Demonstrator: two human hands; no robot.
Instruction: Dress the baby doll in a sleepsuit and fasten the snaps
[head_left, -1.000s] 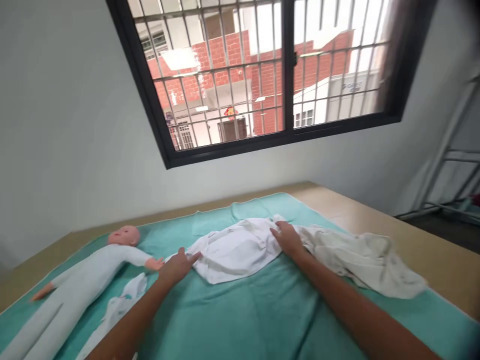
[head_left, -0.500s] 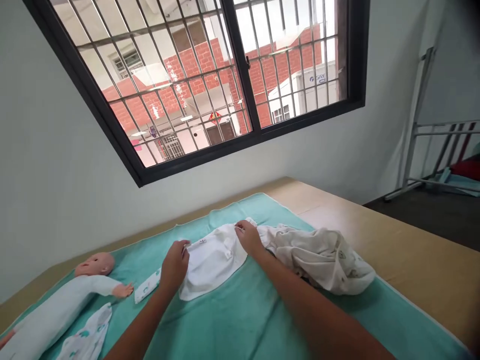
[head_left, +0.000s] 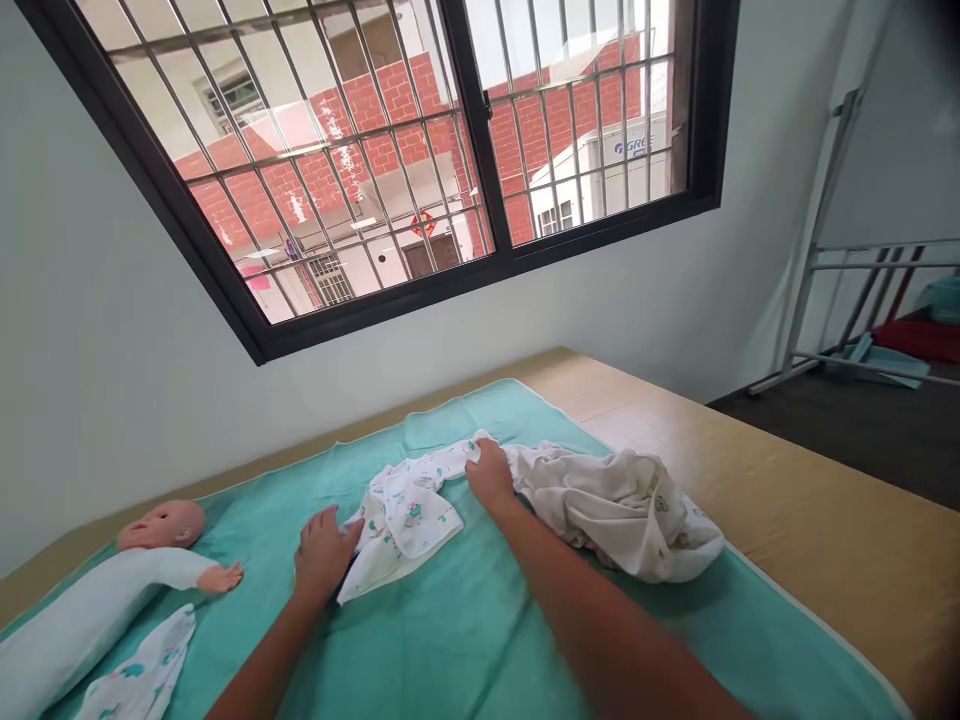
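Observation:
A small white baby shirt [head_left: 412, 515] with a green print lies in the middle of the green cloth [head_left: 450, 640], one front panel folded over. My right hand [head_left: 489, 475] pinches the shirt's far right sleeve, its fingertips closed on the fabric. At the shirt's left edge is my left hand [head_left: 322, 555], with fingers apart and the thumb side touching or very near the fabric. A crumpled cream cloth item [head_left: 622, 510] lies just right of my right hand. To the left, a baby doll [head_left: 97, 620] in white lies on its back.
A printed white cloth piece [head_left: 142, 670] lies beside the doll. The green cloth covers much of a wooden table [head_left: 795, 510]. Behind the table is a wall with a barred window [head_left: 390, 170]. A metal-framed board [head_left: 885, 150] stands at the right.
The shirt's plain inner side was showing; now its printed front panel lies folded over. My left hand has loosened and shifted left, while my right stays at the sleeve. The view has shifted slightly.

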